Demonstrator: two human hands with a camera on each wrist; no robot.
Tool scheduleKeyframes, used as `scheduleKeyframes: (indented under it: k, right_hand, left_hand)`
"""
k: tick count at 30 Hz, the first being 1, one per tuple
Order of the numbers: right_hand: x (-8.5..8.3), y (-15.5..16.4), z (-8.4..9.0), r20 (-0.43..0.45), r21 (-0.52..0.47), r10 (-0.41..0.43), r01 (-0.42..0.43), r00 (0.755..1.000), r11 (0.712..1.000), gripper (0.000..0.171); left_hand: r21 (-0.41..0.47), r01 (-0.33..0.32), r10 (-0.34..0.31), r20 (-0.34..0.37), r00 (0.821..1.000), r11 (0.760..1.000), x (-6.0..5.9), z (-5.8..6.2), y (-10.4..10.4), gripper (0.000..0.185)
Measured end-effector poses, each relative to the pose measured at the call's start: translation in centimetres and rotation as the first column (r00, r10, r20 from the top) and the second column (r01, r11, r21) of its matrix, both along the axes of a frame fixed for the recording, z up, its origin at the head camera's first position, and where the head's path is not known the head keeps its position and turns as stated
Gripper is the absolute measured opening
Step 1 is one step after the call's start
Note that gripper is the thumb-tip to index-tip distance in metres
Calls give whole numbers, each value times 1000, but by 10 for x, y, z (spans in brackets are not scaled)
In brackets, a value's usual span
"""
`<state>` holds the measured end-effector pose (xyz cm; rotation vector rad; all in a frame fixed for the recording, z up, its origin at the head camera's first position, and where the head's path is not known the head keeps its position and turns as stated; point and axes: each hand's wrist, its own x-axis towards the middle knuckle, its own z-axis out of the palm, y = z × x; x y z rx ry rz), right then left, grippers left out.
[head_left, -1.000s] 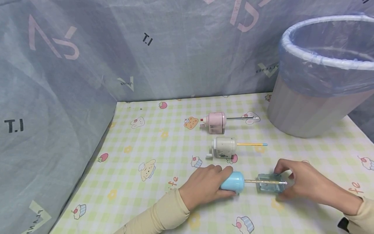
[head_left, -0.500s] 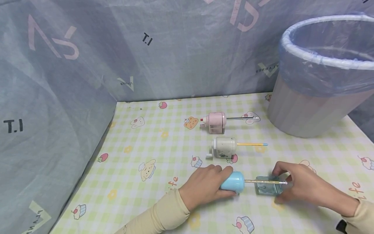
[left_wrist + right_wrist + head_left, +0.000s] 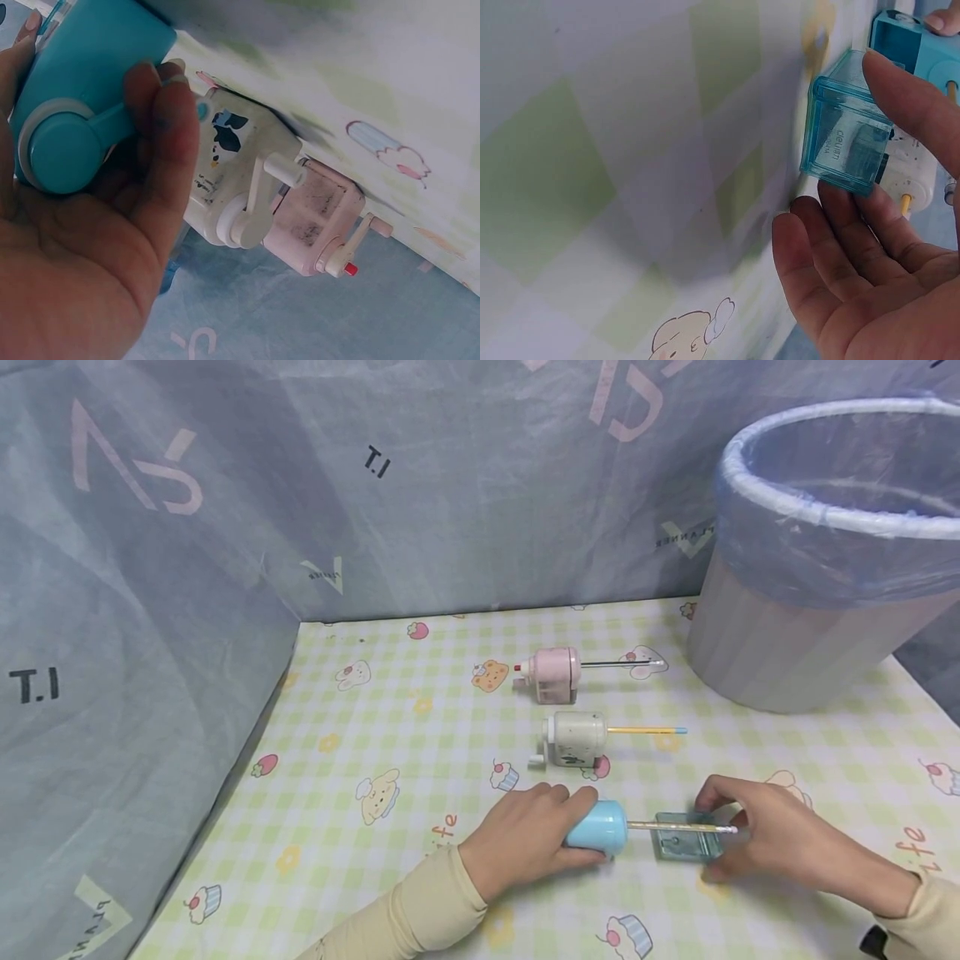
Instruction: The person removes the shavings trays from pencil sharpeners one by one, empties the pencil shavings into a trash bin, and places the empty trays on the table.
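The blue sharpener (image 3: 596, 827) is gripped by the left hand (image 3: 525, 837) near the bench's front edge, its pencil (image 3: 678, 827) pointing right. The clear drawer (image 3: 686, 843) is pinched by the right hand (image 3: 780, 839), lying along that same left-right axis.

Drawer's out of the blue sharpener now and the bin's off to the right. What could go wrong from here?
The clear shavings drawer is only pinched by the right hand, so it could tip and spill on the tablecloth. It sits under the protruding pencil and may snag it. The bin stands tall, so a low carry could knock it.

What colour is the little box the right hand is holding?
The box is see-through teal blue, clearest in the right wrist view.
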<state>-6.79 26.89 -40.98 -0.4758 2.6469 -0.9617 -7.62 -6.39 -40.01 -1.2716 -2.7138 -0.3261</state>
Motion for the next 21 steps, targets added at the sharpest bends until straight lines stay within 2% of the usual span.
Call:
scheduleKeyframes:
  k: [6,15,18,21]
  right_hand:
    - [1,-2,0,-59,-23,18,-20,998,1000,67]
    - [2,13,8,-110,-31,115,-119,987,992,79]
    - [1,24,14,-111,-24,128,-131,986,991,81]
    - [0,32,22,-158,-19,117,-122,980,992,81]
  left_hand:
    - [-16,-10,10,-22,1000,1000,1,4,0,49]
    - [-82,-31,25,-78,997,996,6,6,0,55]
    - [-95,-31,21,-100,995,995,6,8,1,68]
    - [-76,-43,40,-40,998,996,5,16,0,91]
